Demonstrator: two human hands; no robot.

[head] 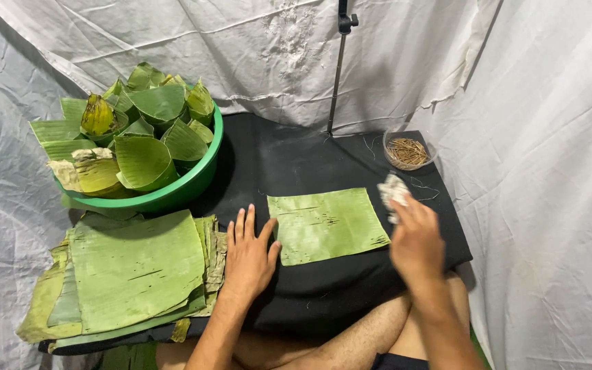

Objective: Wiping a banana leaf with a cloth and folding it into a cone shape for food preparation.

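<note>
Left hand (248, 255) flat, palm down, fingers spread; right hand (414, 236) raised, blurred, fingers curled.

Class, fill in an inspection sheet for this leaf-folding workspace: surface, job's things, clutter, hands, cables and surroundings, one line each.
Surface: black cloth over a low board.
Job's things: cut leaf piece lying flat; leaf stack; green basin of folded leaf cups; small bowl of sticks.
Clutter: loose threads beside the bowl.
Hands: left hand flat at the leaf's edge; right hand holds a pale rag.
Cables: nothing seen.
Surroundings: white sheets; thin stand pole.
</note>
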